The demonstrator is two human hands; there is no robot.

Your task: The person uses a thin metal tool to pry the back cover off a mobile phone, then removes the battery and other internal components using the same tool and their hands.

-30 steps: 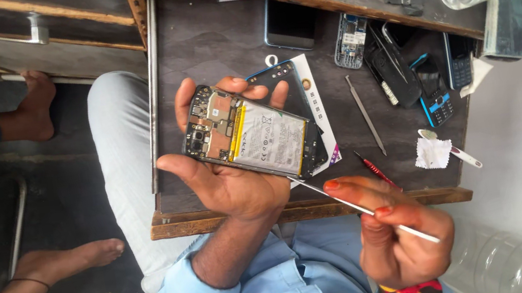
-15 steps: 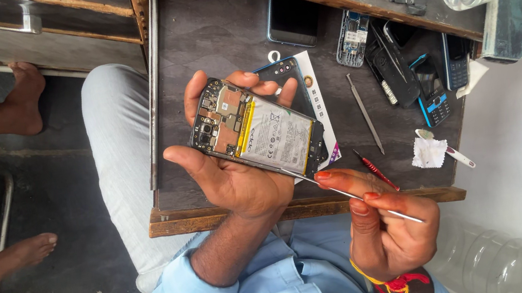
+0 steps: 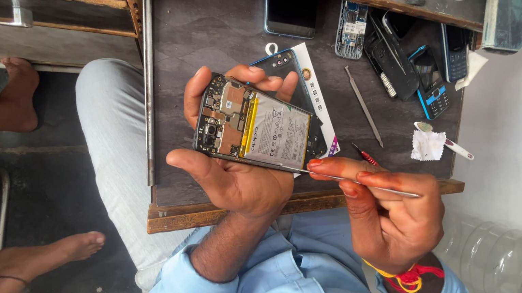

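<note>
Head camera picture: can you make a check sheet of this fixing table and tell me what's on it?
Surface: dark worktop with a worn wooden front edge.
Job's things: opened phone, back off, battery and circuit board showing; thin metal tool.
Clutter: phone back cover, dark phone, keypad phones, metal pry tool, white wad.
Hands: left hand holds the opened phone; right hand holds the thin metal tool at its lower edge.
Cables: nothing seen.
Surroundings: bare feet on the floor, clear bottle.
</note>
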